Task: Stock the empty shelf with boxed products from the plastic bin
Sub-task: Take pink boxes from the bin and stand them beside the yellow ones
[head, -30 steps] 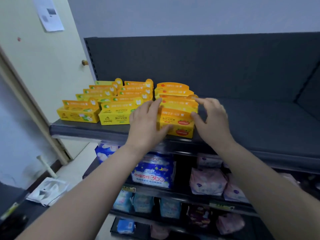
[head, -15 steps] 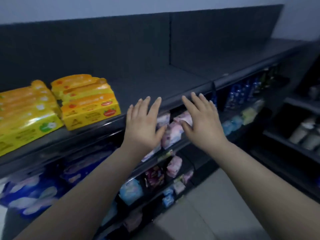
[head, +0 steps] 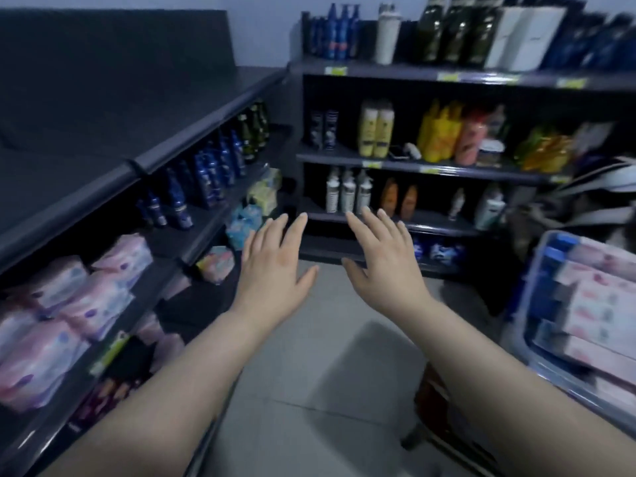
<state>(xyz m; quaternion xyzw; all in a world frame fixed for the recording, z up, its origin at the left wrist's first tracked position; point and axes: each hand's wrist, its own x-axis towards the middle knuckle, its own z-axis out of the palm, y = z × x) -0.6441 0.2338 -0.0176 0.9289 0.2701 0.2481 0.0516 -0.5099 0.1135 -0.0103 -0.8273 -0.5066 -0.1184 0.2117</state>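
Observation:
My left hand [head: 275, 266] and my right hand [head: 382, 263] hover side by side over the aisle floor, fingers straight and spread, holding nothing. The clear plastic bin [head: 537, 359] stands at the right edge, to the right of my right forearm, packed with pink and blue boxed products [head: 599, 304]. The dark empty shelf [head: 86, 160] runs along the upper left, bare in the part I see. The yellow boxes are out of view.
Below the empty shelf sit pink soft packs [head: 69, 304] and blue bottles [head: 206, 177]. A second rack [head: 430, 166] ahead holds bottles and pouches. Grey tiled floor [head: 309, 373] lies between the racks. A dark stand [head: 430, 414] is under the bin.
My hands left the yellow boxes on the shelf and came away open. My view swung right, from the shelf to the aisle, and the bin came into sight.

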